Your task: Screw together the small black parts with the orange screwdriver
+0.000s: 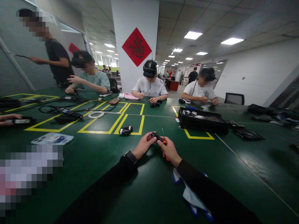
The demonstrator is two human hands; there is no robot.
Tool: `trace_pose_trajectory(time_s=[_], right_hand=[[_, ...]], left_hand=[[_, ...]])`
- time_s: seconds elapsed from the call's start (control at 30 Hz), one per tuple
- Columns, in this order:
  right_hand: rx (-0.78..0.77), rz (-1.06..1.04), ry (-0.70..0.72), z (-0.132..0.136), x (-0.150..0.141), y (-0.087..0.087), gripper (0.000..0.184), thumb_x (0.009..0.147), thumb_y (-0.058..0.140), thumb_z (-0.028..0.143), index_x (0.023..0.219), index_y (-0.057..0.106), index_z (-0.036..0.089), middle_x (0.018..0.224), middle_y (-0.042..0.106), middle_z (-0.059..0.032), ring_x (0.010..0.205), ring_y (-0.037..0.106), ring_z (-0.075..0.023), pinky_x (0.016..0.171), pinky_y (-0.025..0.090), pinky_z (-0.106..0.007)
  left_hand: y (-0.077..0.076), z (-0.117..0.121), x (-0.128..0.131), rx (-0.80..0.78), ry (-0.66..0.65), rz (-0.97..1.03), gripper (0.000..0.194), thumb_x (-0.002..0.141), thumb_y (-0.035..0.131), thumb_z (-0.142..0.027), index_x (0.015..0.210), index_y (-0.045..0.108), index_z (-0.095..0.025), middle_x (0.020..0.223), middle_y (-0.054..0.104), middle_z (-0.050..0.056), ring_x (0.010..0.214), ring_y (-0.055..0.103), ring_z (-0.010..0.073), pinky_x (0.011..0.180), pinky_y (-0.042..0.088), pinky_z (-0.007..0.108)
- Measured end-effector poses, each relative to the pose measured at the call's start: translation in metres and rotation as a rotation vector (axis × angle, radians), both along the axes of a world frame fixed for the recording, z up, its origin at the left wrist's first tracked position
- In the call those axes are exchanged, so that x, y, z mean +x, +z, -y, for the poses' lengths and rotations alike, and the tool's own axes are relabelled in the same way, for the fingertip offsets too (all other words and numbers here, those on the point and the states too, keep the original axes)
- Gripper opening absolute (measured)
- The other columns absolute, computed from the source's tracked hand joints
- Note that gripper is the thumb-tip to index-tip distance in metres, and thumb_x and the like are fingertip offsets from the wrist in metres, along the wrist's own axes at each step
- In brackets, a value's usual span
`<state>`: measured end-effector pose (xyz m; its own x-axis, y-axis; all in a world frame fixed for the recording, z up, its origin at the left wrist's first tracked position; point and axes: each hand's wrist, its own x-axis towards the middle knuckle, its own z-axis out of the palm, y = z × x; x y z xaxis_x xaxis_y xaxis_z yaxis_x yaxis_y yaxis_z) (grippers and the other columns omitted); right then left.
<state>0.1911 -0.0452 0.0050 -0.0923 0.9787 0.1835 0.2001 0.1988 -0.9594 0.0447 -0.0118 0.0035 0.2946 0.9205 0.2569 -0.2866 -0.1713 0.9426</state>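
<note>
My left hand (144, 145) is closed on a small black part (156, 136), held up in front of me over the green table. My right hand (171, 151) is wrapped round a screwdriver (164, 142) with an orange and black handle, its thin shaft pointing upward. The right thumb is close to the black part; whether it presses on it I cannot tell. Beyond my left hand lie black cylindrical pieces with white bands (126, 130). Under my right forearm are blue and white gloves (192, 196), partly hidden by the sleeve.
Yellow tape outlines mark the green table (149, 193). A black open bin (202, 119) stands ahead to the right. Cables (50, 109) and a white cable coil (96, 115) lie on the left, near a phone-like object (52, 138). Several people sit around the far side; another person's hand (9, 119) is at the left edge.
</note>
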Motion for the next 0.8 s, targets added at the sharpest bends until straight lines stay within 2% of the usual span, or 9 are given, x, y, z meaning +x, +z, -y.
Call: trace_pose_trajectory(time_s=[0.1,0.23,0.33,0.43,0.5,0.6,0.7,0.8], right_hand=[[0.074,0.004,-0.073,-0.001,-0.005,-0.001,0.036,0.070,0.057,0.043,0.095,0.049,0.018,0.082,0.057,-0.0012,0.034,0.040,-0.0029,0.026,0.032,-0.016],[0.059,-0.019,-0.116,-0.002,-0.008,-0.003,0.034,0.074,0.051,0.044,0.095,0.050,0.017,0.070,0.056,0.0008,0.034,0.039,-0.0039,0.027,0.030,-0.016],[0.006,-0.087,-0.064,-0.002,-0.007,-0.005,0.035,0.082,0.035,0.044,0.094,0.052,0.017,0.062,0.053,0.0028,0.030,0.035,-0.0032,0.026,0.028,-0.015],[-0.028,-0.143,0.012,-0.001,-0.004,-0.002,0.036,0.083,0.032,0.041,0.096,0.054,0.016,0.059,0.051,0.0037,0.031,0.036,-0.0032,0.027,0.030,-0.015],[-0.062,-0.144,0.095,0.001,-0.002,0.001,0.037,0.081,0.036,0.041,0.106,0.051,0.017,0.062,0.052,0.0034,0.032,0.041,-0.0043,0.028,0.032,-0.015],[-0.106,-0.077,0.216,0.004,0.003,0.006,0.044,0.082,0.037,0.044,0.117,0.045,0.019,0.059,0.053,0.0038,0.031,0.042,-0.0059,0.028,0.029,-0.016],[-0.020,0.012,0.181,0.008,0.006,0.008,0.041,0.085,0.033,0.041,0.112,0.051,0.017,0.051,0.048,0.0046,0.033,0.037,-0.0050,0.031,0.026,-0.015],[0.103,0.093,0.095,0.011,0.007,0.009,0.036,0.086,0.033,0.035,0.105,0.057,0.016,0.053,0.051,0.0026,0.041,0.041,-0.0060,0.040,0.033,-0.017]], left_hand=[[-0.004,-0.007,0.015,-0.153,-0.076,0.167,0.035,0.079,0.048,-0.040,0.099,0.056,-0.012,0.100,0.061,0.010,0.088,0.058,0.0168,0.081,0.044,0.030],[-0.006,-0.018,0.029,-0.298,-0.135,0.343,0.033,0.081,0.046,-0.041,0.088,0.056,-0.010,0.091,0.062,0.012,0.077,0.060,0.0162,0.071,0.048,0.029],[-0.004,-0.022,0.020,-0.377,-0.118,0.402,0.029,0.082,0.045,-0.037,0.089,0.054,-0.010,0.084,0.062,0.010,0.070,0.061,0.0152,0.063,0.049,0.028],[-0.002,-0.023,0.000,-0.349,-0.036,0.403,0.026,0.082,0.044,-0.035,0.090,0.053,-0.012,0.071,0.059,0.004,0.057,0.057,0.0105,0.059,0.049,0.026],[0.000,-0.022,-0.013,-0.287,-0.024,0.360,0.026,0.081,0.044,-0.036,0.091,0.052,-0.014,0.065,0.055,0.001,0.049,0.052,0.0080,0.051,0.046,0.023],[0.001,-0.022,-0.025,-0.209,0.014,0.307,0.022,0.079,0.049,-0.034,0.091,0.051,-0.016,0.064,0.053,-0.002,0.048,0.049,0.0065,0.049,0.044,0.020],[0.001,-0.022,-0.027,-0.175,0.044,0.240,0.022,0.077,0.052,-0.033,0.092,0.049,-0.017,0.067,0.053,-0.002,0.051,0.051,0.0067,0.050,0.045,0.021],[0.002,-0.022,-0.027,-0.127,0.063,0.133,0.024,0.077,0.051,-0.037,0.090,0.049,-0.017,0.066,0.054,-0.002,0.049,0.050,0.0072,0.048,0.044,0.021]])
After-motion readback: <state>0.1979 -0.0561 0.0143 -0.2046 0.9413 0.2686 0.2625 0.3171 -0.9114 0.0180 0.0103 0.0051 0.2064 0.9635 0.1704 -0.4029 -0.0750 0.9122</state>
